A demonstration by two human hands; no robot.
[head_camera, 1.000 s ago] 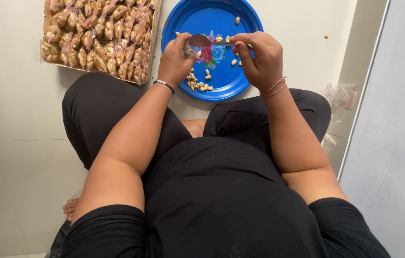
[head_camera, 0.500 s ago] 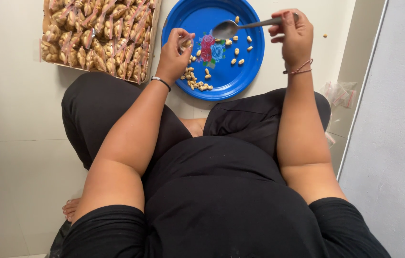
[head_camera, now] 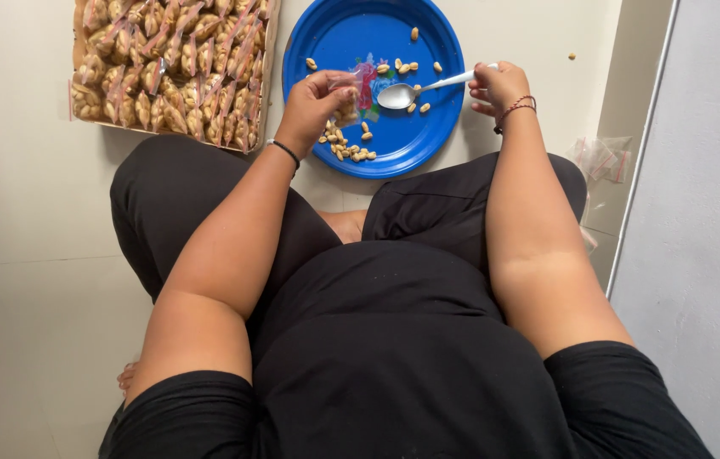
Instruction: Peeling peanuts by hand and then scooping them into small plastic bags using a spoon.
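Observation:
A round blue plate (head_camera: 351,38) with a flower print lies on the floor ahead of my knees, with peanuts (head_camera: 350,151) scattered on it. My left hand (head_camera: 313,102) holds a small clear bag (head_camera: 347,100) with peanuts inside, over the plate's left part. My right hand (head_camera: 498,87) grips the handle of a metal spoon (head_camera: 415,90) at the plate's right rim. The spoon's bowl rests low on the plate among loose peanuts.
A flat cardboard tray (head_camera: 171,68) packed with several filled peanut bags sits to the left of the plate. Empty clear bags (head_camera: 602,157) lie on the floor at the right, by a grey wall. My crossed legs in black fill the foreground.
My right hand swung the spoon away from the bag out to the right, then lowered its bowl onto the plate. My left hand kept the bag over the plate.

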